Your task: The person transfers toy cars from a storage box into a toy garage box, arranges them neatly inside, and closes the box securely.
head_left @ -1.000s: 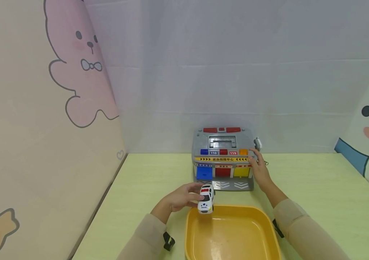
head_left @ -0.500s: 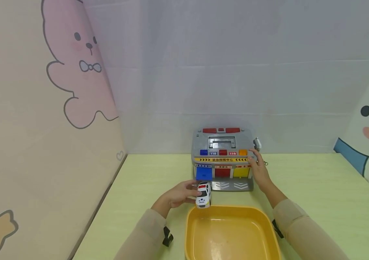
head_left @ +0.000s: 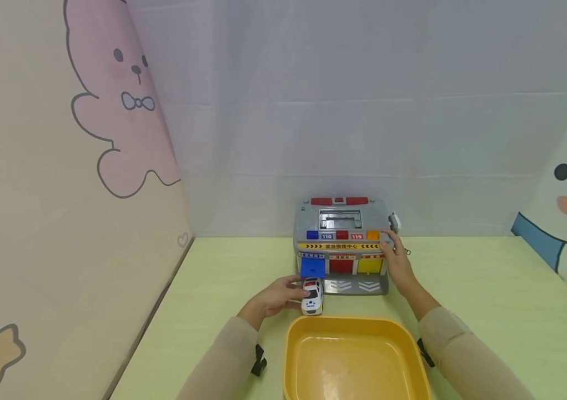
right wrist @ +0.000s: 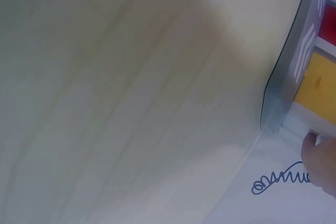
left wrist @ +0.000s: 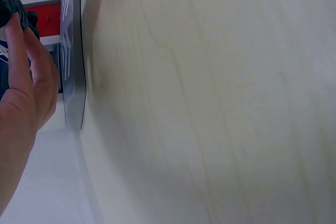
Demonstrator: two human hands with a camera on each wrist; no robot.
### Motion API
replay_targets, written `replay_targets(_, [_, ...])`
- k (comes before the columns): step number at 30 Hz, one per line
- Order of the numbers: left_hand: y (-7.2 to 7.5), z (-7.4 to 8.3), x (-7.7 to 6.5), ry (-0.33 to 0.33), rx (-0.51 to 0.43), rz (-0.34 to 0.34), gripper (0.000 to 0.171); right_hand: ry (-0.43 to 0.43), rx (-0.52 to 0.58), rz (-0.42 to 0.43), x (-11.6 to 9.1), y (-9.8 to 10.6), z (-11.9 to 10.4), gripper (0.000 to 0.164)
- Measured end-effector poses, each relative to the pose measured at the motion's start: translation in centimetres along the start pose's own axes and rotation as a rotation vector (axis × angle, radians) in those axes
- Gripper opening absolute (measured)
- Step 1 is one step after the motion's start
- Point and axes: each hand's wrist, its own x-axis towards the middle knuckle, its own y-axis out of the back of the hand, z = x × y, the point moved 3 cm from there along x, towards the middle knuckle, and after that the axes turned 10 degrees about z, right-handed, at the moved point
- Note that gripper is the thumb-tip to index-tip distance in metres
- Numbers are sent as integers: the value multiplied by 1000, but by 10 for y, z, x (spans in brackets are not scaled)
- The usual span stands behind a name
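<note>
My left hand (head_left: 275, 296) grips a white toy police car (head_left: 312, 297) from its left side. The car has a red light bar, and its rear points at the raised blue door (head_left: 312, 268) of a grey toy garage (head_left: 341, 211). In the left wrist view, the car's dark underside (left wrist: 17, 10) shows above the fingers. My right hand (head_left: 399, 262) holds the garage's right front corner, thumb toward the front and a finger up by the roof edge. Red (head_left: 341, 265) and yellow (head_left: 370, 265) doors hang down beside the blue one.
A yellow tray (head_left: 353, 355) sits on the table in front of the garage, just behind the car's nose. A small grey-white piece (head_left: 395, 221) sticks out at the garage's right side, and a coiled cord (right wrist: 283, 178) hangs there. A pale curtain stands behind.
My left hand has moved the car from over the tray's far rim, slightly left and forward, to the garage's blue doorway. The right hand has stayed on the garage.
</note>
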Motion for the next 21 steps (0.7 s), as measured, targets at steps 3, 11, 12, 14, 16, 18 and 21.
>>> replay_targets(3, [1,-2,4,-4,14,19,60,16,4,5,0,-1,1,55])
replay_targets(11, [0,-5,12,-44,54,88,61,9,16,-1,-3,-1,-4,54])
replay_targets(12, [0,-6,13,-49,55,94,61,9,17,0,-3,-1,-5,53])
replay_targets(14, [-1,-6,14,-58,59,105,60,10,17,1,-3,-1,-5,53])
replay_targets(16, [-2,-6,15,-65,61,116,60,18,12,7,0,-1,0,54])
replay_targets(18, [-4,-5,15,-73,60,127,59,27,0,15,1,-1,3,55])
replay_targets(21, [-6,-4,15,-91,60,146,57,31,-8,23,2,-1,4,56])
